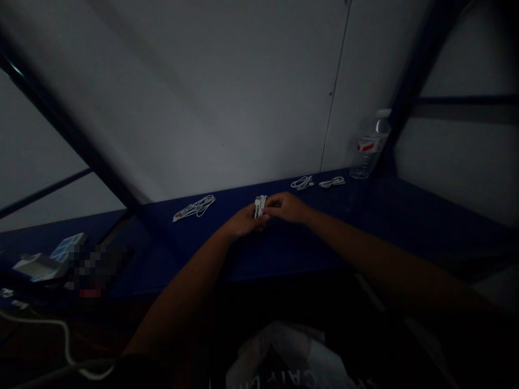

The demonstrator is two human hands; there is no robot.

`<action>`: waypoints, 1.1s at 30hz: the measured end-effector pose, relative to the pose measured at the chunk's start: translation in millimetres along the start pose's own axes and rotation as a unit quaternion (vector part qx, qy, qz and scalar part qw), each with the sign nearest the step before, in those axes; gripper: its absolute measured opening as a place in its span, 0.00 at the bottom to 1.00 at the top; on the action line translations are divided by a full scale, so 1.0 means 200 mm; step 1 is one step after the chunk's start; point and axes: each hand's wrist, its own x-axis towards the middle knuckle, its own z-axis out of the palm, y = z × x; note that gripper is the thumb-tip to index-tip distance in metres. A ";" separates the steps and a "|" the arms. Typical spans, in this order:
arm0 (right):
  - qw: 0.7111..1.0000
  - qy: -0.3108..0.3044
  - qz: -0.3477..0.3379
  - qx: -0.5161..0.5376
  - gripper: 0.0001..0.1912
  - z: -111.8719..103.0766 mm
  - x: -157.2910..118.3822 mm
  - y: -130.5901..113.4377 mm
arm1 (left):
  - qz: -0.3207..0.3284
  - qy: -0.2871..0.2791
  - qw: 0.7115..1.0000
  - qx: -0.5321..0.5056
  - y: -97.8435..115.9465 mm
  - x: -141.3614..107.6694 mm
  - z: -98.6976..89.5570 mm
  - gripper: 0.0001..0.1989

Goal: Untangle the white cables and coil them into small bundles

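Wall (227, 108) blocks ahead; room lies nearside of bottle (368, 146).

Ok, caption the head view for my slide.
Left hand and right hand hold a bundled white cable over a blue surface.

Left hand (244, 221), right hand (288, 207) pinch white bundle (258, 206) over blue shelf (259, 259). Cable coil (195, 208) lies left; second coil (301, 183) and third coil (332, 182) right, near bottle (367, 153) by wall (243, 97).

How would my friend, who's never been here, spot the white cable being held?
Find the long blue surface below the pale wall. Near its middle, the left hand and right hand meet around a folded white cable. Only this one is held; the other white cables lie on the surface to either side.
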 end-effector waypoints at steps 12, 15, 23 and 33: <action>0.988 0.052 -0.049 -0.139 0.08 0.03 -0.01 0.01 | -0.008 0.053 0.993 0.104 -0.02 0.01 0.01 0.15; 0.986 0.056 -0.068 -0.142 0.08 0.03 -0.02 -0.03 | -0.020 0.056 0.997 0.054 0.00 0.01 0.00 0.15; 0.977 0.019 -0.126 -0.172 0.08 -0.01 -0.04 -0.08 | -0.067 0.027 0.995 -0.076 0.03 0.00 -0.02 0.13; 0.944 0.032 -0.142 -0.297 0.10 -0.01 -0.05 -0.09 | -0.113 0.013 0.989 -0.098 0.03 -0.01 -0.02 0.11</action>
